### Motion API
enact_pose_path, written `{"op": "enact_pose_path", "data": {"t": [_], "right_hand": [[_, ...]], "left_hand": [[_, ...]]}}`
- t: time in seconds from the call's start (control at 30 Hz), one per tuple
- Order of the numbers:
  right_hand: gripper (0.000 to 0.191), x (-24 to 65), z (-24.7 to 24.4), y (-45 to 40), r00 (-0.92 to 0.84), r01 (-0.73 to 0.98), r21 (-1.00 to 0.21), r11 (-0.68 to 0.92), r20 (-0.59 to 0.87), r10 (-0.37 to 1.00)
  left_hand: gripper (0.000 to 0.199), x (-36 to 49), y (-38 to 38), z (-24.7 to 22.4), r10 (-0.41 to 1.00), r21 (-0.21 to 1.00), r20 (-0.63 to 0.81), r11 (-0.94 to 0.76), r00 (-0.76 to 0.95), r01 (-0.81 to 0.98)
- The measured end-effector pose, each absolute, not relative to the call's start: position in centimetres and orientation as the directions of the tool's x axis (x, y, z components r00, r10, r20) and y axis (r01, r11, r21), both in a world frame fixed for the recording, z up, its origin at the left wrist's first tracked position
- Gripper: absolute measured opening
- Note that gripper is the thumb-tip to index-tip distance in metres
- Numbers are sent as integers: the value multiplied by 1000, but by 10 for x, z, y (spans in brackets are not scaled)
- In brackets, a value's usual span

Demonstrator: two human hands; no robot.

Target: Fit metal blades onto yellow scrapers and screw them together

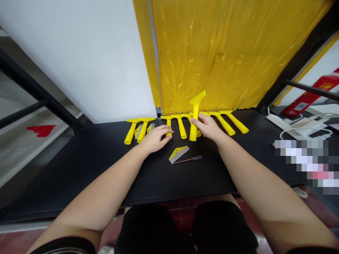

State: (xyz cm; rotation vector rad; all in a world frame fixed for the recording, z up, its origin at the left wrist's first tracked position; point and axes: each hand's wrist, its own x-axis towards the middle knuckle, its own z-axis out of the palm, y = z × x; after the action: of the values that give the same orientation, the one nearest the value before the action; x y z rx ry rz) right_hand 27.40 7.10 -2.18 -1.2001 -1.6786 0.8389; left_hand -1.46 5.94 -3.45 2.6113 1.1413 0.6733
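Black worktop (79,169) stood against a white wall (92,60) and a panel covered in glossy yellow plastic sheeting (212,53). Along its back edge lay a fanned row of bright yellow plastic scraper handles (224,123). The right hand (208,127) grasped one upright yellow plastic scraper (195,113) round its handle, fingers closed, with the butt end down among the row and the wide head raised before the sheeting. The hold looked sound: placed near mid-handle, it kept the head clear of neighbouring handles. The left hand (156,138) lay relaxed at the row, its fingertips (170,132) on a second yellow scraper handle (168,122); whether it gripped could not be told. In front, touched by neither hand, lay a yellow scraper head with a steel blade (178,154), just beside a slim screwdriver with a dark red handle (198,158).
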Motion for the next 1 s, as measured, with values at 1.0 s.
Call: {"op": "enact_pose_path", "data": {"t": [1.0], "right_hand": [[31,242,-9,29,-828,446,-593,671,12,561]], "left_hand": [[42,-12,34,-3,838,814,220,-440,499,379]]}}
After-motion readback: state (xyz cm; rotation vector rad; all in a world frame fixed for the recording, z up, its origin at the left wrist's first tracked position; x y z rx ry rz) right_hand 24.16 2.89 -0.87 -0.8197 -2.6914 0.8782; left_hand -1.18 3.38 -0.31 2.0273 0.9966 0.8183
